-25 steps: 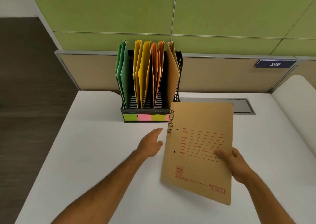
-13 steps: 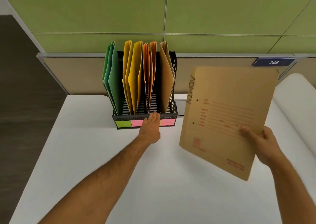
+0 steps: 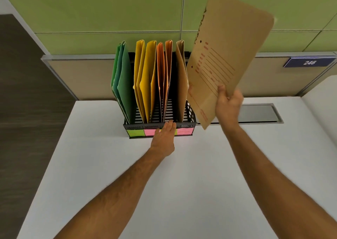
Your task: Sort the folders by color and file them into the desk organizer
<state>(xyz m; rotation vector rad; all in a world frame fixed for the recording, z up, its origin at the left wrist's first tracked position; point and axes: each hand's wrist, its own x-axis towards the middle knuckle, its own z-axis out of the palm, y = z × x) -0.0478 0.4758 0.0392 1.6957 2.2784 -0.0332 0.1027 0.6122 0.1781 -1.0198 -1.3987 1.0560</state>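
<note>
A black desk organizer (image 3: pixel 191 113) stands at the far side of the white desk. In its slots, from left to right, stand green folders (image 3: pixel 122 82), yellow folders (image 3: pixel 145 78), orange folders (image 3: pixel 164 71) and one brown folder (image 3: pixel 182 78). My right hand (image 3: pixel 228 103) grips another brown folder (image 3: pixel 226 52) by its lower edge, tilted and raised just right of the organizer, above its right slot. My left hand (image 3: pixel 164 138) lies flat with fingers together against the organizer's front rim, over its coloured labels.
Coloured sticky labels (image 3: pixel 135 132) run along the organizer's front. A grey cable hatch (image 3: pixel 259 113) is set into the desk behind my right hand. A beige and green partition rises behind, with a blue "246" sign (image 3: pixel 309 62). Dark floor lies to the left.
My right hand has lifted the brown folder from low over the desk up and toward the organizer's right side. My left hand has reached forward onto the organizer's front rim.
</note>
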